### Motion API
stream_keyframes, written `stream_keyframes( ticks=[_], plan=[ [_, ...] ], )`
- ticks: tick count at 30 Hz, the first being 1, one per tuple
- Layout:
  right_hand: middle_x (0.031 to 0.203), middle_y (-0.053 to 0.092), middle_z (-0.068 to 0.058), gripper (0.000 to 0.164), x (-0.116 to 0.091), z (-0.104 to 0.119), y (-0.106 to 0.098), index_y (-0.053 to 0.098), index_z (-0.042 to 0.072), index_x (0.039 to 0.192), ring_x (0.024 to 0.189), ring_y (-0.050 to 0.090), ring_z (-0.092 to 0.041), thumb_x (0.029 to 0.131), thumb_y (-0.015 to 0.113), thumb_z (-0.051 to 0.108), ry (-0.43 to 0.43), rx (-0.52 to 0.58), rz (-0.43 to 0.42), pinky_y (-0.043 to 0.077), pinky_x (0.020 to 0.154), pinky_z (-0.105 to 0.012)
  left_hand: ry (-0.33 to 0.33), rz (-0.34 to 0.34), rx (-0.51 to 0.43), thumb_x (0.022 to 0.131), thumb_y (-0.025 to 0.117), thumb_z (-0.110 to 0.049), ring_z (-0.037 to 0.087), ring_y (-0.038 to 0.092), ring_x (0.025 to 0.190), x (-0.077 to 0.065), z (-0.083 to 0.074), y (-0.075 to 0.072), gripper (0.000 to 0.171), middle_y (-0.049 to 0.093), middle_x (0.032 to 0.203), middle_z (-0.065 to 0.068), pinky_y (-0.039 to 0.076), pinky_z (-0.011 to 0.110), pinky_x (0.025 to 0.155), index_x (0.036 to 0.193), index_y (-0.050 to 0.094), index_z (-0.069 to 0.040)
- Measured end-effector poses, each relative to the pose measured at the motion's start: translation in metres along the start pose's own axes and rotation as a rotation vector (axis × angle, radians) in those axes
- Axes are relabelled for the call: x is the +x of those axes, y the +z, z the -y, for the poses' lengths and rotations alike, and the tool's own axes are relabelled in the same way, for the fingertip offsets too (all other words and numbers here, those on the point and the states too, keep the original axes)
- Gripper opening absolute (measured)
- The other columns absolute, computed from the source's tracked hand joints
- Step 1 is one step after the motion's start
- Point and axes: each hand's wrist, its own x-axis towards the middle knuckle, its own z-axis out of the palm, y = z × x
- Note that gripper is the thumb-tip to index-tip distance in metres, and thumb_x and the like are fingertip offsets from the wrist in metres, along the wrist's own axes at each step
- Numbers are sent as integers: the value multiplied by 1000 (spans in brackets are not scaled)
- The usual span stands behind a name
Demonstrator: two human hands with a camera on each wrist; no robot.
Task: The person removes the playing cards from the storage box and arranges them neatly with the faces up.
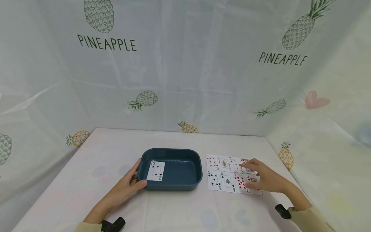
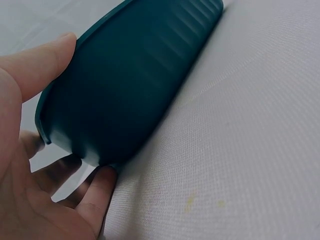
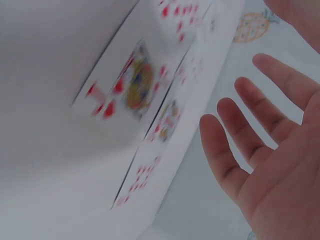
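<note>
A dark teal rectangular tray (image 1: 181, 169) sits on the table, with a playing card (image 1: 155, 171) marked 2 face up at its left end. My left hand (image 1: 126, 186) holds that end of the tray. Its thumb (image 2: 50, 62) lies on the rim, and the other fingers bend against the end wall lower down. To the right of the tray, several face-up playing cards lie in two rows, including an ace of spades (image 1: 227, 181) and a five of spades (image 1: 214, 179). Over the right end of these rows hovers my right hand (image 1: 268, 176), fingers spread and holding nothing, partly hiding a jack (image 3: 135, 82).
A white cloth covers the table (image 1: 174, 209), whose far edge meets a hanging curtain (image 1: 185, 71) printed with pineapples. More curtain encloses the left and right sides. Each wrist carries a small black device, such as the strap-mounted one (image 1: 113, 224) on the left.
</note>
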Motion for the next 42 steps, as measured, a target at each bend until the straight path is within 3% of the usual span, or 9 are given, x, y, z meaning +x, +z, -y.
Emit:
stream_keyframes(
  ticks=[8, 14, 20, 25, 33, 42],
  plan=[
    [134, 58, 0, 70, 41, 40, 16, 60, 16, 151, 117, 60, -29, 90, 87, 39, -43, 57, -83, 60, 86, -43, 15, 13, -13, 103, 71, -37, 45, 35, 155, -1, -1, 0, 94, 21, 173, 25, 47, 44, 117, 172, 7, -35],
    [134, 58, -1, 70, 82, 83, 32, 58, 21, 153, 116, 59, -24, 90, 88, 33, -60, 145, -112, 61, 87, -44, 34, 21, -23, 104, 70, -35, 45, 32, 156, -1, -1, -1, 94, 20, 174, 25, 46, 40, 117, 172, 6, -34],
    [136, 57, -14, 69, 123, 129, 54, 56, 13, 154, 116, 59, -30, 93, 85, 29, -113, 261, -94, 60, 89, -52, 35, 22, -26, 104, 70, -35, 44, 32, 157, -1, -1, -1, 93, 18, 174, 24, 45, 40, 118, 172, 6, -34],
    [137, 55, -20, 70, 151, 158, 76, 55, 9, 154, 122, 60, -37, 94, 84, 30, -99, 332, -52, 59, 95, -53, 36, 21, -34, 104, 70, -35, 44, 33, 156, -1, -2, -1, 94, 20, 173, 25, 46, 39, 117, 172, 6, -33],
    [134, 56, -17, 73, 185, 185, 114, 55, 10, 154, 120, 63, -33, 93, 84, 36, -28, 327, -20, 57, 100, -44, 35, 34, -50, 105, 69, -34, 43, 34, 156, 0, -2, -1, 92, 22, 173, 26, 47, 36, 116, 172, 6, -33],
    [134, 54, -15, 75, 203, 202, 144, 56, 9, 154, 115, 63, -29, 90, 86, 35, 49, 352, -2, 58, 94, -38, 47, 35, -36, 106, 68, -33, 43, 35, 156, -1, -1, -1, 90, 22, 172, 27, 47, 35, 116, 172, 7, -34]
  ],
)
